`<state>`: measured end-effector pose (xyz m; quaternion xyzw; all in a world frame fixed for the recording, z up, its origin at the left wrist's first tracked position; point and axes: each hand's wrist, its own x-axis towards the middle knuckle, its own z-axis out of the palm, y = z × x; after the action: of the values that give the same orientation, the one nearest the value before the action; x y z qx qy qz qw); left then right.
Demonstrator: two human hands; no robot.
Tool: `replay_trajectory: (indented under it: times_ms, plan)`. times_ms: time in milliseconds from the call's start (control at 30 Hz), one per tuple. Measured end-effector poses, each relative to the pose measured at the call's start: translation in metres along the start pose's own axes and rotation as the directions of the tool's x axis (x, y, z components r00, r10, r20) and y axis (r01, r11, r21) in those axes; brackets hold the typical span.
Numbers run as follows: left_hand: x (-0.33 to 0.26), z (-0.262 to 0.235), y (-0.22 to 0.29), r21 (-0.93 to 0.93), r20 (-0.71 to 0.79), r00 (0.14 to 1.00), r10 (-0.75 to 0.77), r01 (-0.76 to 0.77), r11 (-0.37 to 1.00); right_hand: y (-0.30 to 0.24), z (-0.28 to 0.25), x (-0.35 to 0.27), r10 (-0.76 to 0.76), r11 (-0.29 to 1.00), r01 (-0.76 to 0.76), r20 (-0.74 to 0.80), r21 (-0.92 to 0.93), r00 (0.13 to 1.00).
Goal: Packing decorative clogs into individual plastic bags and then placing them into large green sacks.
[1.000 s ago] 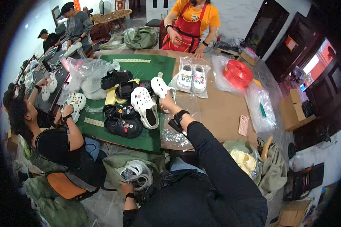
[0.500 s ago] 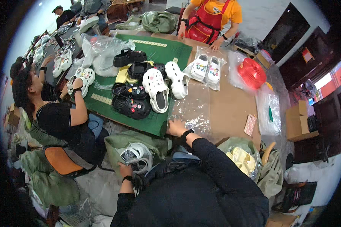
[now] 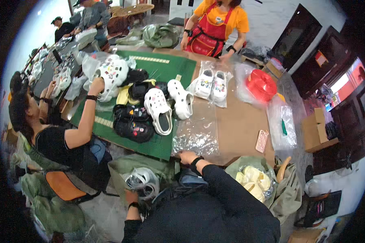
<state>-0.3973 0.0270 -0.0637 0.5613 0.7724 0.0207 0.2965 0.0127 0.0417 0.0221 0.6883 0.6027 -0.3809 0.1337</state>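
Note:
At the table's near edge, my right hand [image 3: 187, 157] is closed on the lower edge of a flat clear plastic bag [image 3: 196, 131]. My left hand [image 3: 132, 197] hangs low beside an open green sack [image 3: 123, 166]; motion blurs its fingers. In that sack lie white clogs wrapped in clear plastic [image 3: 142, 180]. Beyond my right hand, two loose white clogs [image 3: 158, 110] and several black clogs [image 3: 134, 128] rest on a green cutting mat [image 3: 160, 143]. A pair of white clogs with colourful charms [image 3: 212, 86] lies on clear plastic to the right.
A co-worker at left holds decorated white clogs [image 3: 111, 77] over the mat; a person in a red apron [image 3: 207, 36] stands across the table. At right lie a phone [image 3: 262, 141], a red plastic bundle [image 3: 261, 86] and a sack with pale yellow clogs [image 3: 253, 182].
My right hand has drawn its spread fingers together at the bag's edge. The left co-worker has lifted the decorated white clogs up and across the mat. The whole view has shifted slightly.

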Motion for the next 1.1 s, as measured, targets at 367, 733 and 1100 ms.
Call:
replay_trajectory:
  times_ms: [367,733,1100]
  plan:
    - [0.013,0.015,-0.011,0.096,-0.005,0.997,0.072,-0.071,0.993,-0.025,-0.301,-0.163,-0.671,0.729,-0.449,-0.67,-0.517,-0.318]
    - [-0.015,-0.017,0.04,-0.032,0.095,0.995,-0.036,0.039,0.999,-0.158,-0.108,-0.041,-0.349,0.853,0.513,0.621,-0.1,0.702]
    - [-0.083,0.062,-0.058,-0.252,-0.56,0.803,-0.202,0.067,0.965,-0.373,-0.057,-0.202,-0.937,-0.321,0.943,0.173,-0.089,-0.303]
